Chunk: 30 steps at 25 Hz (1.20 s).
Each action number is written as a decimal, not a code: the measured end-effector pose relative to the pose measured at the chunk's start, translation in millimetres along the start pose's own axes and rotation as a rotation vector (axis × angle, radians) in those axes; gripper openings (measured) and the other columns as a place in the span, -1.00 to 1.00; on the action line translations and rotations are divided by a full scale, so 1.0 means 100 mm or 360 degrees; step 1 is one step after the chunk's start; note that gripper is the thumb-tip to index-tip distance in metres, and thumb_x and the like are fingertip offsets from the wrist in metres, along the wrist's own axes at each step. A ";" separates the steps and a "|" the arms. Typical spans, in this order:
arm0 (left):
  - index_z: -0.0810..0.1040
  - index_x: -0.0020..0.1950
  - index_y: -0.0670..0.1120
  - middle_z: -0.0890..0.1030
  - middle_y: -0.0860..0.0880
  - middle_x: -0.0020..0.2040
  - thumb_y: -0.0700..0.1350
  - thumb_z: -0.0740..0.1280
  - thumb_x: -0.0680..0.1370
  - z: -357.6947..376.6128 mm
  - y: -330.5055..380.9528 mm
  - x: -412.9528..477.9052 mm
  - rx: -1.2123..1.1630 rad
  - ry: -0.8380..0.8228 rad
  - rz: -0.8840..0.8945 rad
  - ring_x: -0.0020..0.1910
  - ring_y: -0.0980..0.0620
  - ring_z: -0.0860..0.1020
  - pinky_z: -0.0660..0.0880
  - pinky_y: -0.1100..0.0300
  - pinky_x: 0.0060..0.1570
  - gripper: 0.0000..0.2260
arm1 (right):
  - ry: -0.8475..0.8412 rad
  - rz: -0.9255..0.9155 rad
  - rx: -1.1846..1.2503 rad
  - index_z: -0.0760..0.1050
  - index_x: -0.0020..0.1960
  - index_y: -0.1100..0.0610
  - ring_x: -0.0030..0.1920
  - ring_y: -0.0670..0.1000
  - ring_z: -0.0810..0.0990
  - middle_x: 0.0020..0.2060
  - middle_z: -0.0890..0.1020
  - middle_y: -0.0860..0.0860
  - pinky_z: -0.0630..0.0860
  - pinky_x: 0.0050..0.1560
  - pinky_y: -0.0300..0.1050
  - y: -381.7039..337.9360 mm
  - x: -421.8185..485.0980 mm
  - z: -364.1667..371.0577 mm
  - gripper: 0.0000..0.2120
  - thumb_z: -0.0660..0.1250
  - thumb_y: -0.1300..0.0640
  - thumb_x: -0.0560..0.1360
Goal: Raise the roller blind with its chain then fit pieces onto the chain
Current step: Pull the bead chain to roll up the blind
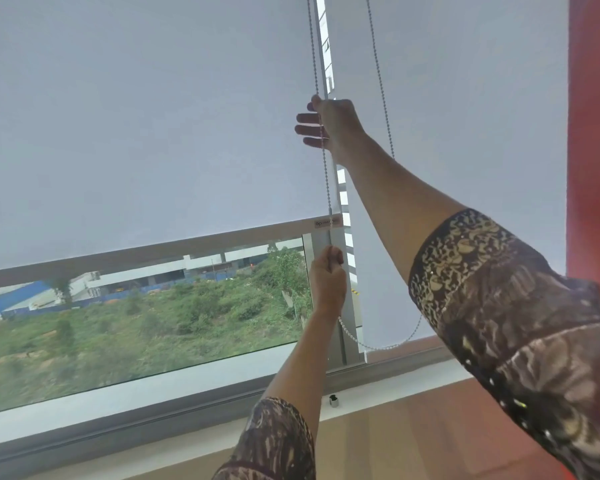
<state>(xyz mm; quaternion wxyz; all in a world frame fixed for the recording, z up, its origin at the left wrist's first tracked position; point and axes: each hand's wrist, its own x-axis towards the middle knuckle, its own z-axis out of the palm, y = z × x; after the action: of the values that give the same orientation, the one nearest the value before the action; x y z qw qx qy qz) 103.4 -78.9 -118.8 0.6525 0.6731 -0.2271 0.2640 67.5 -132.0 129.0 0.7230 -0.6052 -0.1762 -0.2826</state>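
1. The left roller blind point(146, 126) hangs partly raised; its grey bottom bar point(146, 254) crosses the pane at a slant, with green scrub and low buildings showing below it.
2. The bead chain point(326, 181) drops along the right edge of that blind, in front of the vertical window frame point(350, 327), and loops near the sill before rising again over the second blind point(465, 98) on the right.
3. The right hand point(329, 124) is up high, thumb and forefinger pinched on the chain, the other fingers spread loosely to the left.
4. The left hand point(328, 282) is lower, just under the bottom bar, closed in a fist around the same strand (the chain runs taut between the two hands).
5. Both arms wear patterned brown sleeves point(499, 306).
6. A small dark-and-silver piece point(334, 400) sits on the sill ledge below the left hand; what it is cannot be told.
7. A red wall point(594, 133) borders the right edge.
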 end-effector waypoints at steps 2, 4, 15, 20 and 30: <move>0.36 -0.30 -0.10 0.27 0.04 -0.44 -0.29 0.13 0.59 0.00 -0.03 -0.04 -0.0008 -0.0005 -0.0009 -0.41 0.06 0.21 0.15 0.17 -0.35 -0.73 | 0.0128 -0.0005 -0.0001 0.50 -0.08 0.20 -0.41 0.03 0.57 -0.29 0.63 0.07 0.50 -0.36 -0.18 -0.07 0.02 0.02 -0.81 0.19 0.12 0.59; 0.37 -0.31 -0.09 0.29 0.03 -0.43 -0.25 0.13 0.59 0.00 -0.01 -0.05 0.0014 -0.0029 -0.0008 -0.41 0.05 0.23 0.16 0.17 -0.34 -0.73 | 0.0231 -0.0133 -0.0087 0.50 -0.19 0.16 -0.52 -0.03 0.34 -0.44 0.46 0.02 0.25 -0.49 -0.27 -0.06 0.00 0.06 -0.76 0.15 0.16 0.59; 0.65 -0.01 -0.17 0.66 -0.10 -0.14 -0.19 0.21 0.63 -0.41 -0.37 -0.16 0.0428 -0.0501 -0.0252 -0.22 0.01 0.53 0.45 0.15 -0.06 -0.78 | 0.0249 -0.0422 -0.0563 0.42 -0.24 0.13 -0.46 -0.07 0.28 -0.49 0.33 -0.09 0.20 -0.38 -0.15 0.79 -0.62 -0.15 -0.75 0.10 0.24 0.59; 0.55 0.29 -0.22 0.64 -0.17 0.19 -0.16 0.15 0.62 -0.47 0.24 0.24 0.0265 -0.0342 -0.0173 0.18 -0.06 0.57 0.47 -0.06 0.30 -0.68 | 0.0181 -0.0269 -0.0654 0.44 -0.20 0.13 -0.41 -0.13 0.38 -0.41 0.44 -0.06 0.34 -0.37 -0.32 1.46 -1.08 -0.30 -0.75 0.12 0.21 0.62; 0.56 0.20 -0.18 0.67 0.02 -0.10 -0.07 0.16 0.67 -0.18 1.45 1.08 -0.0398 -0.0153 -0.0025 -0.11 0.00 0.65 0.55 0.06 0.00 -0.73 | 0.0036 -0.0011 -0.0622 0.40 -0.23 0.14 -0.64 -0.15 0.20 -0.62 0.28 -0.12 0.13 -0.59 -0.37 2.11 -1.64 -0.46 -0.73 0.12 0.20 0.63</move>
<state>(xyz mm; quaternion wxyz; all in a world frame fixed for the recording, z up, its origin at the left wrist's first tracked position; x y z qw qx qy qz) 89.9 -63.5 61.2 0.7218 0.6001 -0.2839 0.1959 66.5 -122.4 -142.0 0.5926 -0.7303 -0.1120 -0.3208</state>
